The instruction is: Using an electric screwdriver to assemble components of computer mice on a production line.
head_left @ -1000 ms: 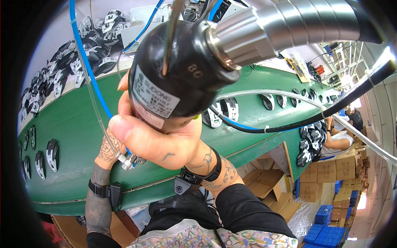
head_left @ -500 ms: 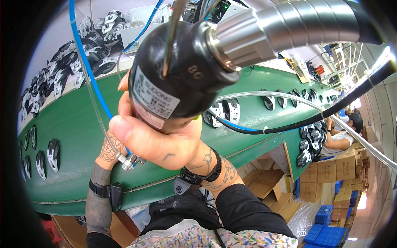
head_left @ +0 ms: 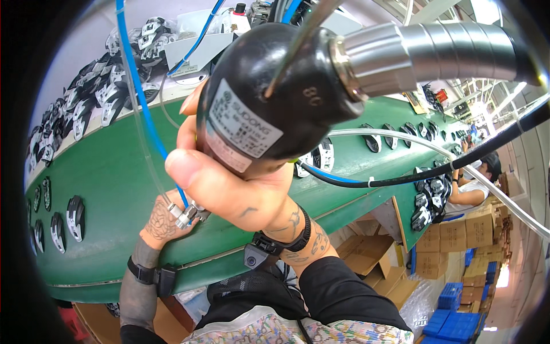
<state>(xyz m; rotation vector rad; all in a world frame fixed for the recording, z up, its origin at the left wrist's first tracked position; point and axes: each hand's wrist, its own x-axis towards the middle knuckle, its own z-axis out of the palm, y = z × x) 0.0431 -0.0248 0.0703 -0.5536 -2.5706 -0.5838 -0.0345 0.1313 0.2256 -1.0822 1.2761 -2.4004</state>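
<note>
My right hand (head_left: 246, 195) is wrapped round a black powered screwdriver (head_left: 252, 57) with a rounded top, held upright close to the camera. Its lower end is hidden behind my hand. A ribbed metal conduit (head_left: 435, 54) runs off its top to the right. Beyond and to the left, my left hand (head_left: 160, 221) is low over the green conveyor belt (head_left: 120, 166); its fingers are hidden behind my right hand and a small metal hose fitting (head_left: 186, 215). Whatever it touches is out of sight. Past the screwdriver lie white-and-black curved plastic shells (head_left: 323, 155).
More shells (head_left: 74, 218) lie in rows along the belt, and a heap (head_left: 91, 86) fills the ledge behind. A blue air hose (head_left: 134, 92) and a black cable (head_left: 401, 179) cross the space. At right, a co-worker (head_left: 467, 192) sits by cardboard boxes (head_left: 452, 235) and blue crates (head_left: 450, 321).
The screwdriver and my right hand have shifted right and slightly down in the picture. My left hand has moved a little right, and the hose fitting with them.
</note>
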